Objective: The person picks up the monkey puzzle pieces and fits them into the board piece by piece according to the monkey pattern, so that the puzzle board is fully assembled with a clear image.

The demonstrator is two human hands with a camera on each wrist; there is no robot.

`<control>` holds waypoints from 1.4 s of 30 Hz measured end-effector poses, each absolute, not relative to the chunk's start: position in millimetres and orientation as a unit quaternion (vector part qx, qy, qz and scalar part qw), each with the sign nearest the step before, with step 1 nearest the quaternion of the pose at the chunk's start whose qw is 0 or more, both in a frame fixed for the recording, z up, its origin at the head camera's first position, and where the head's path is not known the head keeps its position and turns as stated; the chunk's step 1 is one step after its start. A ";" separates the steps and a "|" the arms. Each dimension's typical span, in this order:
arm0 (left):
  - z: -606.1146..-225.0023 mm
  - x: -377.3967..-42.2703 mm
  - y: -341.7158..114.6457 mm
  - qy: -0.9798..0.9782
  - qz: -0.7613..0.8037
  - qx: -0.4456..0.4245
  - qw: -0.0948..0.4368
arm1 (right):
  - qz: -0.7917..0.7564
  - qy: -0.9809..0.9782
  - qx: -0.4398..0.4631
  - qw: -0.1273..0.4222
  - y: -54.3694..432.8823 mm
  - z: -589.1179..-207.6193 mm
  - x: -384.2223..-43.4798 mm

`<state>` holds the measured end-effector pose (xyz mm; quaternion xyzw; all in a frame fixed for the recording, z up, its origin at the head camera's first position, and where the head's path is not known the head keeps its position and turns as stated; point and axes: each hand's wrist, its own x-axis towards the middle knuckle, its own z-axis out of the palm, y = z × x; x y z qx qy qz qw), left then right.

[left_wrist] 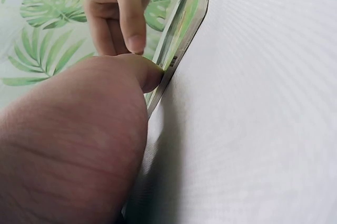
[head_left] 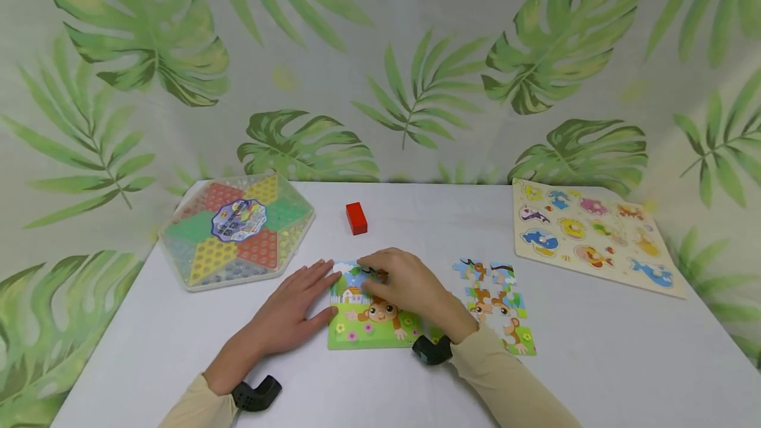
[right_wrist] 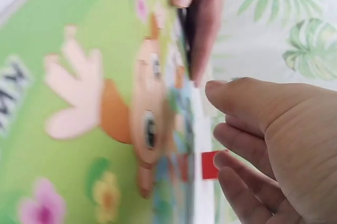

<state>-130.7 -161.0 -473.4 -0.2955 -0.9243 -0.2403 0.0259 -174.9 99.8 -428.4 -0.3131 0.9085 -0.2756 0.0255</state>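
Note:
A monkey picture puzzle board [head_left: 371,339] lies flat on the table in front of the person. My left hand [head_left: 285,316] lies along its left side with straight fingers, and the thumb touches the board's edge in the left wrist view. Above the upper part of the picture hovers my right hand [head_left: 410,286]. Its fingers are loosely bent, and the right wrist view shows no piece between thumb and fingers. To the right lie joined jigsaw pieces [head_left: 514,302] with a similar monkey picture, partly hidden by the right forearm.
A small red block [head_left: 357,218] lies behind the board. At the left back is a hexagonal Chinese checkers box [head_left: 238,233]. A wooden board with animal pieces [head_left: 594,236] lies at the right back. A leaf-patterned cloth [head_left: 416,71] hangs behind the white table [head_left: 594,355].

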 end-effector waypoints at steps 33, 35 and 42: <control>-472.7 -130.4 -160.2 -0.927 -0.242 -0.287 -0.003 | -0.318 0.928 -0.192 -0.028 219.9 -406.1 -161.8; -471.8 -131.1 -160.3 -0.926 -0.242 -0.289 0.002 | -0.316 0.929 -0.190 -0.030 224.6 -404.7 -164.2; -471.3 -133.3 -159.7 -0.924 -0.247 -0.292 0.010 | -0.306 0.931 -0.198 -0.034 234.9 -404.4 -173.8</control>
